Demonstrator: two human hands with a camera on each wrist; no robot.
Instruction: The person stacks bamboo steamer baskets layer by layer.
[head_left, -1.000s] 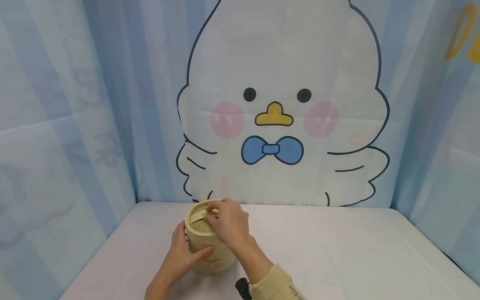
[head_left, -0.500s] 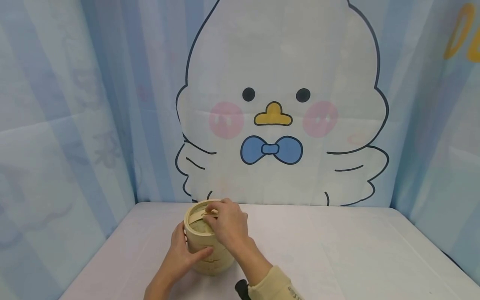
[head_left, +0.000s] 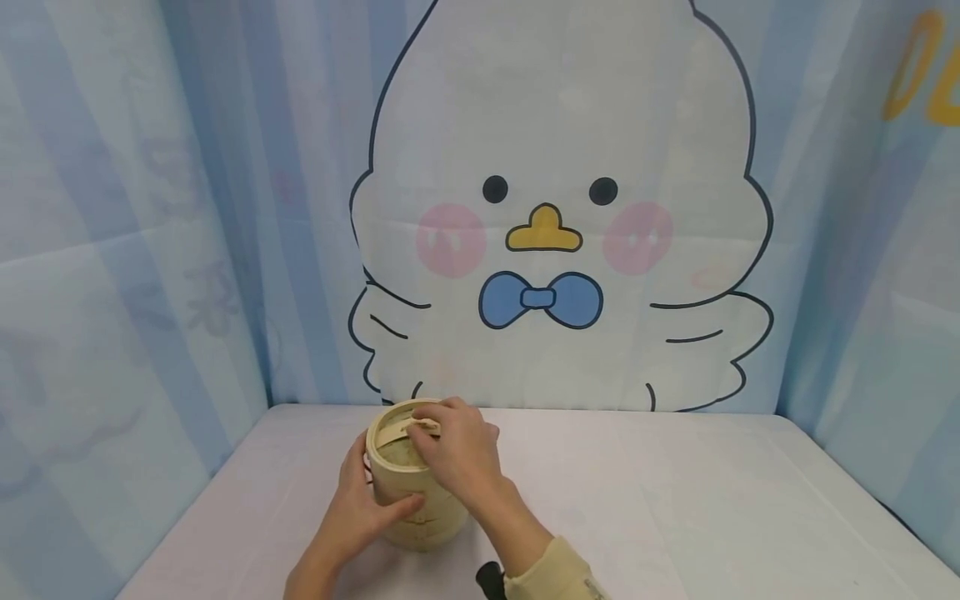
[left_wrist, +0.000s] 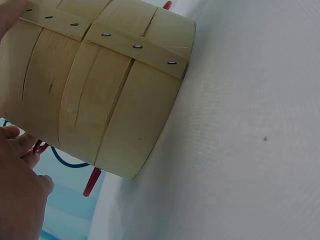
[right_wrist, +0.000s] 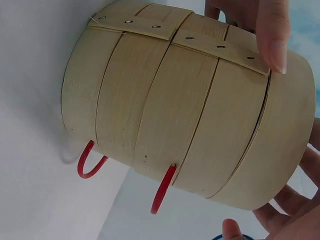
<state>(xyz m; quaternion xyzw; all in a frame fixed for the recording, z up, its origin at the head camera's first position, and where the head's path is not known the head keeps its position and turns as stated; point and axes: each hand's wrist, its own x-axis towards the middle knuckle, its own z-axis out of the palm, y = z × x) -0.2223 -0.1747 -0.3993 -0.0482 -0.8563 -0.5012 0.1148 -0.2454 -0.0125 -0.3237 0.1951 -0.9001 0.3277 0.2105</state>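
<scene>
Bamboo steamer [head_left: 415, 487] stands upright on the white table [head_left: 675, 517], lower centre-left of the head view, a stack of tiers w/ a lid [head_left: 397, 433] on top. Left hand [head_left: 358, 515] wraps the side of the steamer from the left, thumb across the front wall, fingers curled round it. Right hand [head_left: 453, 457] sits on top from the right, fingertips pinching the thin handle [head_left: 422, 426] across the lid; cream sleeve [head_left: 551, 575] at the bottom edge.

Left wrist view: steamer wall [left_wrist: 95, 90] fills the upper left, stapled strip across it, red wire loop [left_wrist: 91, 182] at its lower edge, the hand's knuckles in the lower left corner. Right wrist view: steamer [right_wrist: 190, 105] fills the centre, two red loops [right_wrist: 162, 190] hanging below, a finger [right_wrist: 272, 35] pressed on the top right rim.

Behind the table, a cartoon chick [head_left: 558, 217] w/ a blue bow tie on a striped blue curtain [head_left: 127, 208].
</scene>
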